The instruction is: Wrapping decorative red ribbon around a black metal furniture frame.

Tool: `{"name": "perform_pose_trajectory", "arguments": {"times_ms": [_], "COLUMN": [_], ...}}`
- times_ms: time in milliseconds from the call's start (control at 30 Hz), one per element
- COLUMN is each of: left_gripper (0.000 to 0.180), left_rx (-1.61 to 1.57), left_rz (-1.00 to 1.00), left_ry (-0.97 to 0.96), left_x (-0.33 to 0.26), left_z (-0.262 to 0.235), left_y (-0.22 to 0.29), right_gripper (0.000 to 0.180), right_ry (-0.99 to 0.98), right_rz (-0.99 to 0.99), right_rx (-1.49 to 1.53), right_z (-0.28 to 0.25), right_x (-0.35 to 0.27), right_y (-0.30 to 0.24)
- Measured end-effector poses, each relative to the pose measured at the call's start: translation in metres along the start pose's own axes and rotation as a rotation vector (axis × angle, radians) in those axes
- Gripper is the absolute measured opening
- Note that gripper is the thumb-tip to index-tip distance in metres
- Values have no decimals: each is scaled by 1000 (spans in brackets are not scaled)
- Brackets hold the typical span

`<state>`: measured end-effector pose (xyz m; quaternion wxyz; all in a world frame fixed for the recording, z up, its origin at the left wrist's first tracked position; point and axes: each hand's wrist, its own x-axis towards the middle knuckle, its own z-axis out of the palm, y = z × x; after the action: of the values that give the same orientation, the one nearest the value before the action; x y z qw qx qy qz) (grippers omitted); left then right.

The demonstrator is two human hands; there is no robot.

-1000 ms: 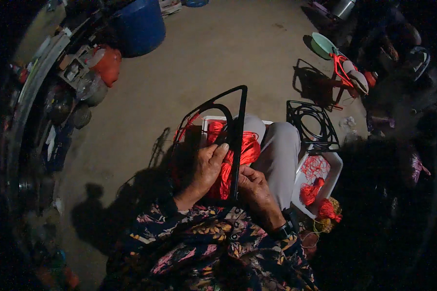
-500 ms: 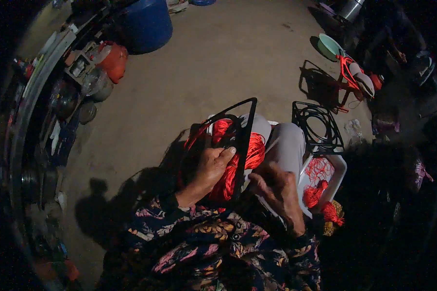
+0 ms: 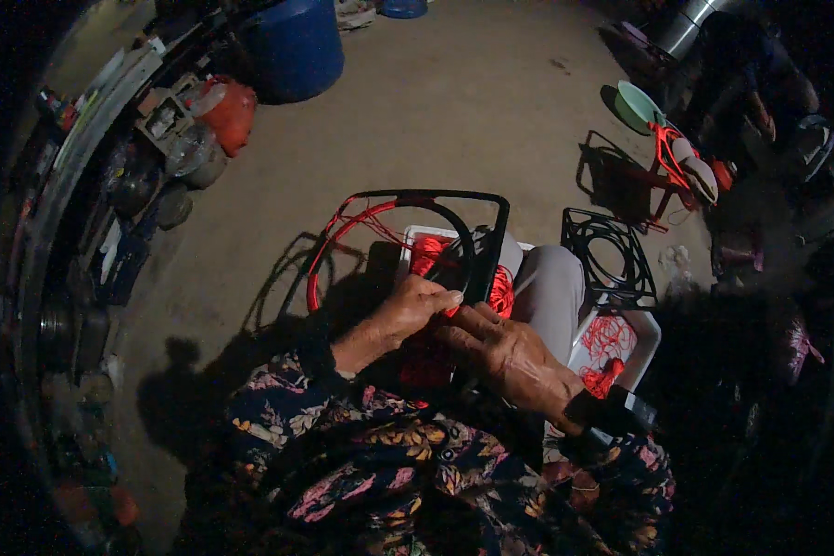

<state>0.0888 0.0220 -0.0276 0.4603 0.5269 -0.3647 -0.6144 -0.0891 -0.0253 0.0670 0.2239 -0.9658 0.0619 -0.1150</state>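
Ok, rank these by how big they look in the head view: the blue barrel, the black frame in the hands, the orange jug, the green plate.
1. black frame
2. blue barrel, cut off by the top edge and farther away, so its true size is unsure
3. orange jug
4. green plate

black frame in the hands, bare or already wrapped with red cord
Partly wrapped: red cord arcs along the black frame at its left side; the top bar and right side look bare.
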Motion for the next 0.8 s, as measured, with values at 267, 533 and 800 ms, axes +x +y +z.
{"name": "perform_pose_trajectory", "arguments": {"times_ms": [267, 533, 800], "left_gripper": [33, 29, 32], "left_rx": [41, 5, 1], "left_rz": [-24, 50, 18], "left_ry": [-193, -290, -293], "left_x": [11, 5, -18], "left_z": [-8, -10, -7], "left_y": [6, -4, 8], "right_gripper": [28, 14, 30], "right_ry": [-30, 145, 574], "right_rz": [-171, -68, 477], "right_rx": [-293, 211, 1098], "right_z": [14, 20, -5], "right_x": [8, 11, -6], "right_y": [8, 11, 21]}}
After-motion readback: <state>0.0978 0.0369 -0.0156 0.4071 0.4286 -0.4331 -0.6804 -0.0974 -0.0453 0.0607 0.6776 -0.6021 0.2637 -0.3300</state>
